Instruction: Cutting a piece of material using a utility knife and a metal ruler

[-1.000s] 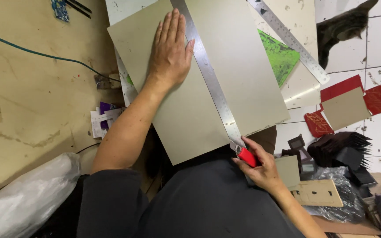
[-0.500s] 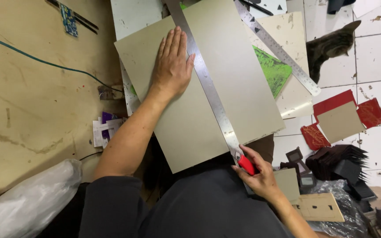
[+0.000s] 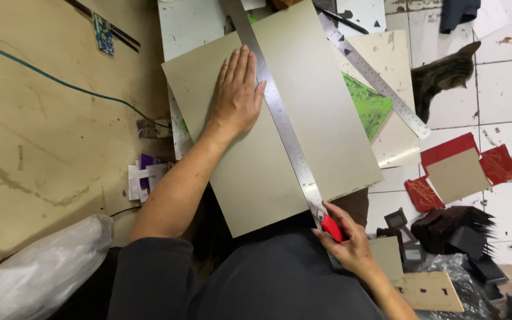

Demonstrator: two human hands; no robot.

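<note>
A large grey cardboard sheet (image 3: 321, 118) lies slanted across a white work surface (image 3: 191, 24). A long steel ruler (image 3: 280, 124) runs along it from top to near edge. My left hand (image 3: 237, 95) lies flat on the board, fingers spread, its edge against the ruler. My right hand (image 3: 348, 246) grips a red-handled cutter (image 3: 330, 227) at the ruler's near end, by the sheet's near edge. The blade tip is hidden by my fingers.
A second steel ruler (image 3: 374, 74) lies over a green cutting mat (image 3: 365, 101) on the right. A cat (image 3: 440, 77) sits on the tiled floor. Red card pieces (image 3: 451, 169), dark box parts (image 3: 457, 228) and a plastic bag (image 3: 37, 272) lie around. A blue cable (image 3: 60, 83) crosses the wooden board.
The view has shifted, so everything appears lower in frame. Both hands keep their places on the board and ruler; the cutter stays at the near edge.
</note>
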